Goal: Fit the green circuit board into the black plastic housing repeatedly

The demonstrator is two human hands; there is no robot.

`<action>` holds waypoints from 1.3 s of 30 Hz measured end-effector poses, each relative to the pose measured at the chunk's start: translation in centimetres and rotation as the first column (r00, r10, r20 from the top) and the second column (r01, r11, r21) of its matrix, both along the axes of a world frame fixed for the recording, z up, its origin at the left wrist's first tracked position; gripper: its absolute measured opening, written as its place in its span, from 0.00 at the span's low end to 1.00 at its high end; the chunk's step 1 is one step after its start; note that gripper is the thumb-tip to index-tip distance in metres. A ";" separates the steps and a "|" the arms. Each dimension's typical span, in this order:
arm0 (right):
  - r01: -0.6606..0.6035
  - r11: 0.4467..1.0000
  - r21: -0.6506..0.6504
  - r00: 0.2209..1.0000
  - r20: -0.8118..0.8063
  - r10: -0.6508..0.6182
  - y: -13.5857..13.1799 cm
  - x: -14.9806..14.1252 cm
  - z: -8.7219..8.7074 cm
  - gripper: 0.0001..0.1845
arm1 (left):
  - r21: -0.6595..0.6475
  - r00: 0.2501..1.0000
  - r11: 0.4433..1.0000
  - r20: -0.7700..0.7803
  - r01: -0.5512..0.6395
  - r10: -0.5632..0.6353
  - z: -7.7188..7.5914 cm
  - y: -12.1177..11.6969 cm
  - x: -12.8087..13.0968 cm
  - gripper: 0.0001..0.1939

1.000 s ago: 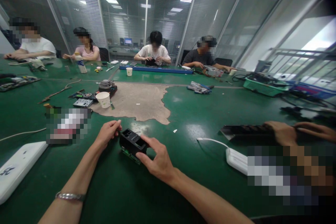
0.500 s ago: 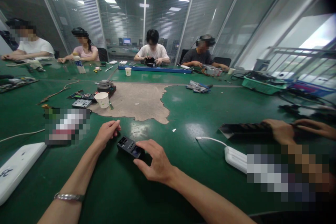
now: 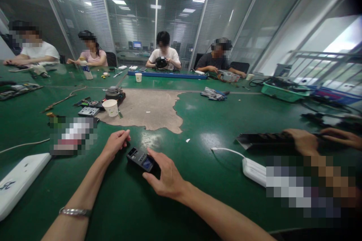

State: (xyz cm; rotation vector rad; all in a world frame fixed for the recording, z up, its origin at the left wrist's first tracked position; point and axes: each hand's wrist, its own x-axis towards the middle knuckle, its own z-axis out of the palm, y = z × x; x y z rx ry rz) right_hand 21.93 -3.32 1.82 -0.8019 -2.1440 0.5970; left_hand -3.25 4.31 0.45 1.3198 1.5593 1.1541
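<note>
A small black box-shaped device (image 3: 140,159) with a little lit screen and a row of buttons lies on the green table. My right hand (image 3: 166,175) curls around its right end, with the thumb on the near side and the index finger on the far side; the other fingers are mostly hidden. Left of the device, apart from it, my left hand (image 3: 116,144) rests on the table with its fingers curled together. Nothing shows between them. A metal bracelet (image 3: 75,212) circles my left wrist.
A white power bank (image 3: 22,180) lies at left, and another white case (image 3: 253,171) with a short cable at right. Beyond stand a paper cup (image 3: 110,108) and circuit parts. A neighbour's hands hold a long black part (image 3: 263,141). People sit across the table.
My right index finger has shifted back off the device's top, so more of its screen shows. My left hand has stayed put. Across the table, a person has raised a round black object.
</note>
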 end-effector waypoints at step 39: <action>0.154 0.944 -0.292 0.944 -0.238 -0.227 3.0 1.1 -0.4 0.26 | 0.021 0.998 1.000 -0.066 0.023 -0.022 -0.6 0.1 -0.4 0.24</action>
